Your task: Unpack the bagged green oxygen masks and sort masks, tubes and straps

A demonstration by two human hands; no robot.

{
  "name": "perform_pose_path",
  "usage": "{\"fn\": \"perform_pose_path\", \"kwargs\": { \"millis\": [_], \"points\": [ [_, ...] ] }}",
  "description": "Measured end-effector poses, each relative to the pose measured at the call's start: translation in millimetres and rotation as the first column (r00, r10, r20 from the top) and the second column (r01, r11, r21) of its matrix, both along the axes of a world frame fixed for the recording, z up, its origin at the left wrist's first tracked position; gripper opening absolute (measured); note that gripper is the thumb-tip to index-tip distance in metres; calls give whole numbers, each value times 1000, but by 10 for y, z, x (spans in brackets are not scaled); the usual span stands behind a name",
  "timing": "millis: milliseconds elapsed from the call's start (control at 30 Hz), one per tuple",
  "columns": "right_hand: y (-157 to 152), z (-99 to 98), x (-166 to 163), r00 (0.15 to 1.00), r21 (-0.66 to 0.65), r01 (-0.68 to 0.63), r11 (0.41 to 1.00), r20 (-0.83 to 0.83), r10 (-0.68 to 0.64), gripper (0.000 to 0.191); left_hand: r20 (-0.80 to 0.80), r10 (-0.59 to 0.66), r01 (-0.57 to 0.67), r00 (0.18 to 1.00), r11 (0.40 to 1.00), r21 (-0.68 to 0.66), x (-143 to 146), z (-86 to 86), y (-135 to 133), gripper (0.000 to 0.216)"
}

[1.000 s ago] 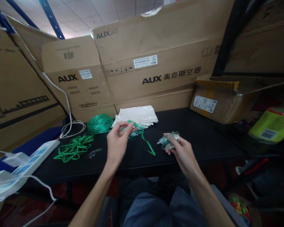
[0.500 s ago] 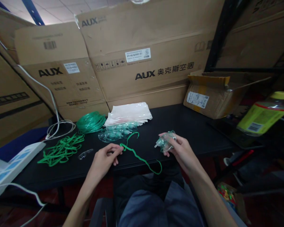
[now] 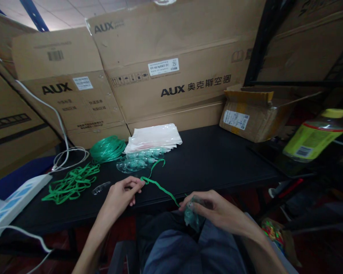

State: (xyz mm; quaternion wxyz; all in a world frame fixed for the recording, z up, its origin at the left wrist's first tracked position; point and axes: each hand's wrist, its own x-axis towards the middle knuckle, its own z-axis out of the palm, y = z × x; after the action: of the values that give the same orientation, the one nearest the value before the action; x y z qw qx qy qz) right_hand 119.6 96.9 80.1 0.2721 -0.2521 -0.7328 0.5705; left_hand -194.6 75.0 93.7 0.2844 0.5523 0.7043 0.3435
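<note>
My left hand is closed in a pinch on a green elastic strap at the table's front edge. One end of the strap curls up behind the fingers; the other runs right to the fingertips of my right hand. That hand, below the table edge and over my lap, is closed around a clear greenish plastic mask, partly hidden by the fingers and blurred. Whether the strap passes through the mask cannot be seen. More clear masks lie beyond my left hand. A small clear plastic piece lies left of it.
At left are a tangle of green straps, a coil of green tubing and a white power strip. White packets are stacked at the back. An open carton and a yellow-capped bottle stand at right.
My right hand has come down and left with the mask, from above the table edge to over my lap, meeting the strap's far end. My left hand keeps its pinch.
</note>
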Motion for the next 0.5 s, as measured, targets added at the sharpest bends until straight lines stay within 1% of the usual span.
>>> {"fn": "perform_pose_path", "kwargs": {
  "millis": [67, 100, 133, 167, 200, 233, 267, 300, 333, 400, 433, 500],
  "points": [
    [2, -1, -17, 999, -25, -5, 1000, -38, 4, 36, -90, 8, -12, 996, 999, -45, -43, 88, -78, 45],
    [0, 3, -20, 999, -33, -5, 999, -50, 3, 36, -160, 47, -54, 986, 998, -36, -48, 146, -132, 43],
    [-3, 9, -22, 998, -35, -2, 999, -57, 0, 36, -231, 107, -109, 967, 994, 5, -36, 208, -194, 41],
    [-6, 12, -25, 998, -34, 2, 999, -61, -4, 36, -284, 171, -156, 943, 985, 74, -1, 268, -259, 39],
    [-8, 13, -29, 998, -34, 3, 999, -68, -5, 36, -310, 221, -180, 925, 971, 157, 58, 320, -323, 38],
    [-10, 11, -36, 997, -35, 4, 999, -80, -7, 36, -306, 229, -162, 924, 960, 227, 141, 358, -381, 38],
    [-11, 6, -46, 996, -34, 3, 999, -93, -6, 36, -285, 187, -106, 940, 956, 275, 244, 379, -428, 37],
    [-10, -1, -58, 994, -32, 2, 999, -107, -5, 36, -261, 97, -17, 960, 956, 292, 361, 382, -459, 35],
    [-7, -8, -72, 992, -29, 0, 1000, -123, -4, 35, -239, -17, 86, 971, 956, 280, 484, 371, -472, 32],
    [4, -19, -102, 989, -31, -4, 1000, -150, -1, 33, -183, -228, 266, 956, 940, 216, 711, 320, -449, 26],
    [12, -21, -115, 987, -33, -9, 999, -159, 4, 33, -154, -299, 325, 942, 927, 188, 801, 292, -420, 24],
    [25, -17, -135, 985, -29, -21, 999, -171, 16, 31, -98, -379, 390, 920, 907, 156, 920, 249, -350, 27]
  ]
}}
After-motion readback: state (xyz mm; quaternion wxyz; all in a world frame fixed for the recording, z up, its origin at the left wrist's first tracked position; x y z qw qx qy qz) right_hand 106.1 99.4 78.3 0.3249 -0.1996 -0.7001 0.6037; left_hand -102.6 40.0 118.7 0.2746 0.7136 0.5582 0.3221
